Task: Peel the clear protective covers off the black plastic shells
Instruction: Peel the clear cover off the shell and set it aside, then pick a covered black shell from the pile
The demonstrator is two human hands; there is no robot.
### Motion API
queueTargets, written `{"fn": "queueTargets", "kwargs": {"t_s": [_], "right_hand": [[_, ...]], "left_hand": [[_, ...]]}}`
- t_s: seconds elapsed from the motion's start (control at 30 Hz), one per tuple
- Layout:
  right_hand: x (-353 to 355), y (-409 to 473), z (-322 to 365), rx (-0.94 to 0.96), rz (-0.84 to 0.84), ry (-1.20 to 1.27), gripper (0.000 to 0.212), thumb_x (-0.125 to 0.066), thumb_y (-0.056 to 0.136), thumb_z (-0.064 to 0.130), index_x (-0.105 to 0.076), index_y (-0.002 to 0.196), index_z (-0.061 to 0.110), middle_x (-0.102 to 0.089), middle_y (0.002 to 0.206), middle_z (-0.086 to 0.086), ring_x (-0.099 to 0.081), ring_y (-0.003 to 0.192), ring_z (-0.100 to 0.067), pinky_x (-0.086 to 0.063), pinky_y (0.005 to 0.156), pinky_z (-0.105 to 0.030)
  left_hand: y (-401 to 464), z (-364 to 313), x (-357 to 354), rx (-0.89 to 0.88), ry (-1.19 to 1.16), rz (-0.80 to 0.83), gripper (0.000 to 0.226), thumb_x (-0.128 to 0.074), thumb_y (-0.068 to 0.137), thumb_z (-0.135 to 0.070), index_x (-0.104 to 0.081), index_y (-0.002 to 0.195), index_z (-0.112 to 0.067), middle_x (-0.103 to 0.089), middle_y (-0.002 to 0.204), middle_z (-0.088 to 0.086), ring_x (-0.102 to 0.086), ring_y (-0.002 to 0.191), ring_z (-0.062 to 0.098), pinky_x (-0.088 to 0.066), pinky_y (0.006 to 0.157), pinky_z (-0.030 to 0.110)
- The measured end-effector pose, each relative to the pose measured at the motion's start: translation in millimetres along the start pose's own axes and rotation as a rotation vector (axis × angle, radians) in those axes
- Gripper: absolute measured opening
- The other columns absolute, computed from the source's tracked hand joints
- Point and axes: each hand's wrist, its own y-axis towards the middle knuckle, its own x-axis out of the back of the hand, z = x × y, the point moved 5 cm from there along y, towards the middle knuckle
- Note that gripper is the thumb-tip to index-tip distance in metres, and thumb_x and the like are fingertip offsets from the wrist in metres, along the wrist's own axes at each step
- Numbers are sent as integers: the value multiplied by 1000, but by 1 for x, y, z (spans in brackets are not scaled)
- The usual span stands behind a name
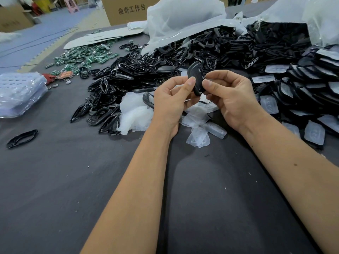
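Note:
A black plastic shell point(196, 76) is held upright above the table between both hands. My left hand point(170, 101) pinches its left edge with thumb and fingers. My right hand point(229, 94) pinches its right edge with thumb and forefinger. Whether a clear cover is still on this shell I cannot tell. Peeled clear covers point(199, 129) lie on the dark cloth under the hands. Shells with clear covers on them point(311, 83) are stacked at the right.
A heap of black frames point(128, 79) spreads across the middle and back. Green circuit boards point(86, 57) lie at the back left, clear blister trays point(20, 92) at the left edge, one black ring point(22, 138) alone. White plastic bags point(183, 17) and a cardboard box point(126, 10) stand behind.

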Motion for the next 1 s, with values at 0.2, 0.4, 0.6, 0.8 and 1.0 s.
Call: {"fn": "queueTargets", "kwargs": {"t_s": [0.2, 0.4, 0.6, 0.8, 1.0], "right_hand": [[-1, 0, -1, -43, 63, 66, 27, -81, 71, 9, -74, 96, 11, -71, 69, 4, -67, 66, -10, -55, 69, -23], [-2, 1, -1, -54, 127, 129, 32, -77, 76, 3, -75, 107, 10, -68, 69, 1, -65, 68, -11, -55, 72, -23], [-3, 2, -8, -143, 105, 90, 24, -77, 73, 8, -82, 96, 12, -75, 83, -6, -63, 66, -12, -54, 64, -21], [-3, 0, -4, -71, 147, -10, 20, -75, 81, 1, -79, 99, 7, -73, 80, -3, -61, 68, -11, -52, 69, -22], [-8, -7, 26, 440, 4, -954, 18, -78, 86, -3, -83, 99, 8, -73, 87, -4, -67, 82, -15, -53, 76, -26]], "left_hand": [[1, 0, -1, 12, 24, 45, 9, -63, 102, -11, -65, 94, -7, -73, 76, 3, -67, 71, 12, -59, 73, 28], [1, 1, -2, 49, -17, 78, 12, -59, 104, -12, -64, 94, -10, -72, 74, -3, -65, 68, 6, -56, 69, 22], [2, 4, 3, 44, -9, 7, 7, -68, 99, -14, -70, 93, -12, -71, 73, -2, -64, 70, 7, -56, 67, 22], [3, 3, 13, -11, -19, -149, 12, -82, 85, -6, -74, 93, -6, -70, 73, 3, -63, 67, 13, -54, 65, 24], [1, 4, 7, -4, -48, -165, 12, -69, 93, 6, -72, 104, 5, -76, 84, 17, -77, 84, 29, -61, 79, 28]]}}
